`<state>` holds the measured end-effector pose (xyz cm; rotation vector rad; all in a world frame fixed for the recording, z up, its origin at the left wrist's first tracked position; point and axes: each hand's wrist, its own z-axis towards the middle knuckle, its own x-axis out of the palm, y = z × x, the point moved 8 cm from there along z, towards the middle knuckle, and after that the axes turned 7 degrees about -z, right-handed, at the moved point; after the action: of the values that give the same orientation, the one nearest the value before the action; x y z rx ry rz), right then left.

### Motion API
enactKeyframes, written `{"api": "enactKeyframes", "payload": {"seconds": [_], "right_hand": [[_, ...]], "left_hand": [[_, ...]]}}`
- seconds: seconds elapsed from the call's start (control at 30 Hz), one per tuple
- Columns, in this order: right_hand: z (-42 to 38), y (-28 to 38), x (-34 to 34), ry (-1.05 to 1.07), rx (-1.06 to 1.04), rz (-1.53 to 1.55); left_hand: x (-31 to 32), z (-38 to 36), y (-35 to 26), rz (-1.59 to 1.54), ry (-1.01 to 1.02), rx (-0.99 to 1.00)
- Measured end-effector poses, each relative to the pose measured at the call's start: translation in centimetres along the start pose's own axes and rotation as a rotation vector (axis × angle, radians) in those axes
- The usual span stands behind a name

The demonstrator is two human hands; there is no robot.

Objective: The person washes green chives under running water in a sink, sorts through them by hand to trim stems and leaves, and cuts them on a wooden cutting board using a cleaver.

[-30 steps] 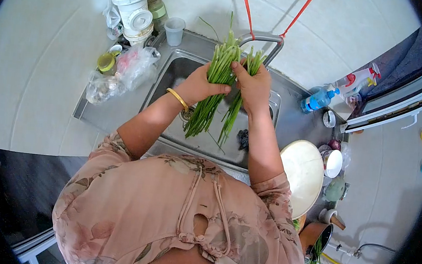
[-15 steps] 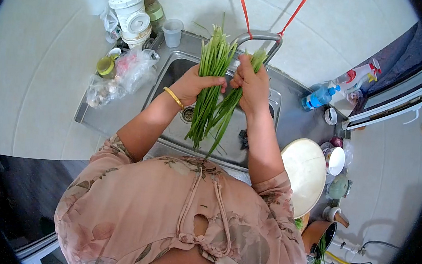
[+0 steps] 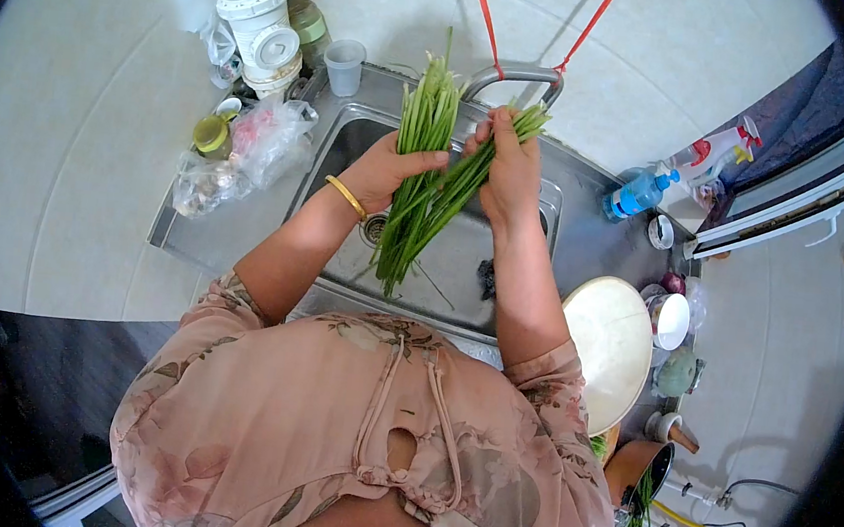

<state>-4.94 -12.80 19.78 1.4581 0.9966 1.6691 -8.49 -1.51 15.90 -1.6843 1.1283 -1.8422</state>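
Over the steel sink (image 3: 438, 310) I hold long green chives, split between my two hands. My left hand (image 3: 382, 168), with a gold bangle at the wrist, is closed around the larger bunch of chives (image 3: 415, 203), pale ends up and green ends down. My right hand (image 3: 512, 171) is closed around a smaller bunch of chives (image 3: 467, 179), which slants from upper right to lower left. The lower parts of the two bunches overlap below my hands. A few loose strands hang toward the basin, and the fingertips of my right hand are partly hidden.
A curved faucet (image 3: 519, 74) tied with red cord stands behind the chives. Plastic bags (image 3: 277, 140) and a clear cup (image 3: 344, 66) sit left. On the right are a blue bottle (image 3: 639, 195), a round pale board (image 3: 605, 355) and a pot (image 3: 637, 471) with greens.
The smaller bunch in my right hand has tilted; its pale ends now point to the upper right. The larger bunch has stayed nearly in place in my left hand.
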Motion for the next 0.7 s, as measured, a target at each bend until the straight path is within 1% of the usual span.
{"api": "enactKeyframes", "payload": {"seconds": [0.03,0.07,0.13,0.23,0.27,0.33,0.47,0.53,0.63,0.7], "right_hand": [[-0.1,-0.1,0.2,0.028,0.011,0.041],[-0.3,0.3,0.4,0.025,0.006,-0.087],[-0.8,1.2,1.2,0.019,-0.003,-0.344],[-0.7,1.5,1.3,-0.021,-0.051,-0.422],[-0.6,1.2,1.0,-0.012,-0.048,-0.361],[-0.2,0.7,0.5,0.008,-0.042,-0.242],[-0.6,0.7,0.6,0.042,-0.007,-0.143],[-0.6,0.3,0.6,0.071,0.005,-0.051],[-0.2,-0.4,0.2,0.122,0.072,-0.337],[-0.9,-0.7,1.0,0.137,0.114,-0.308]], "left_hand": [[0.0,0.1,0.0,0.037,0.035,0.012],[0.1,0.2,0.1,0.074,0.069,0.023],[-0.1,0.3,0.3,0.132,0.057,0.030],[0.1,0.2,0.3,0.168,0.055,0.043],[0.1,0.2,0.2,0.171,0.056,0.049],[-0.4,0.3,0.6,0.054,0.064,-0.025],[-0.6,0.1,0.8,-0.229,0.029,-0.135],[-0.8,0.3,0.8,-0.195,0.047,-0.113],[-0.6,0.3,0.9,-0.118,0.081,-0.114],[-0.3,0.2,0.8,-0.072,0.086,-0.102]]}}
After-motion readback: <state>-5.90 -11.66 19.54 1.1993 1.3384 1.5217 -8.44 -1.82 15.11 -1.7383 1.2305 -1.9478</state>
